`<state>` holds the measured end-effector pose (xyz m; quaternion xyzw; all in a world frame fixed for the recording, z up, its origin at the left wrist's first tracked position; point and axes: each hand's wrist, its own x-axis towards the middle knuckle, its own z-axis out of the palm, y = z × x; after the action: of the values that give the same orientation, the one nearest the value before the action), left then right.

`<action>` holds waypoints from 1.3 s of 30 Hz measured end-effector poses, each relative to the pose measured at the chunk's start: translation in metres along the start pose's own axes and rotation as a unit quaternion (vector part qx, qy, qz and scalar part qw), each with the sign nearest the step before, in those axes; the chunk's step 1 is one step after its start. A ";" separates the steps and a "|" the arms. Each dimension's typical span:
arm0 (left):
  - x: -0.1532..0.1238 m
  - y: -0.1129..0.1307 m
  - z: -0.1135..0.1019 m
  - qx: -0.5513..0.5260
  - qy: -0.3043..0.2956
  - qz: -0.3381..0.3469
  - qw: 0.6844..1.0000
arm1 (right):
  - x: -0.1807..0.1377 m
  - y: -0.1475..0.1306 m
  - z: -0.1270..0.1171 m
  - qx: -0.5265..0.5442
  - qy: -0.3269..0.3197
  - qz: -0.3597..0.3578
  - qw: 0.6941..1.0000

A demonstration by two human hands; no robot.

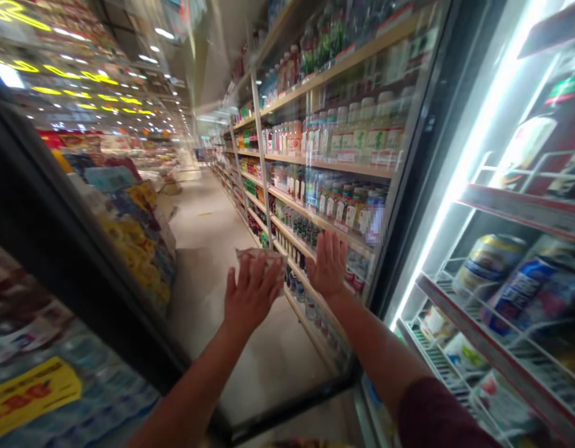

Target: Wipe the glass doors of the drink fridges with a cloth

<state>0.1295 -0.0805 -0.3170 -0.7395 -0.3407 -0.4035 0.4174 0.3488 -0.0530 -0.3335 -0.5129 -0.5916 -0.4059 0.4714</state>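
A fridge's glass door (264,398) with a dark frame stands swung out in front of me. My left hand (251,292) presses a crumpled, pale brownish cloth (274,258) to the glass, its fingers bent over the cloth. To the right of it, my right hand (328,266) lies flat on the same pane, fingers stretched out and nothing held. Through the glass, shelves of bottles appear, blurred; I cannot tell which are reflections.
Close on my right is the lit fridge interior, with wire-fronted shelves (502,336), cans (490,264) and bottles. Stacked packaged goods (133,230) stand on the left, by a yellow price sign (33,398). A store aisle (198,218) runs beyond the door.
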 end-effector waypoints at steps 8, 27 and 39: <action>0.048 -0.036 -0.026 -0.003 -0.023 -0.136 0.990 | 0.005 0.001 0.003 -0.026 0.025 -0.017 0.999; 0.059 -0.022 0.020 -0.047 0.052 0.044 0.997 | 0.005 -0.002 0.012 -0.070 0.016 -0.015 0.997; 0.044 -0.061 -0.002 -0.011 0.055 -0.101 0.993 | 0.005 -0.002 0.010 -0.062 0.038 -0.020 0.997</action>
<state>0.0976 -0.0491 -0.2566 -0.6825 -0.3854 -0.4877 0.3846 0.3451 -0.0424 -0.3307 -0.5133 -0.5572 -0.4707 0.4523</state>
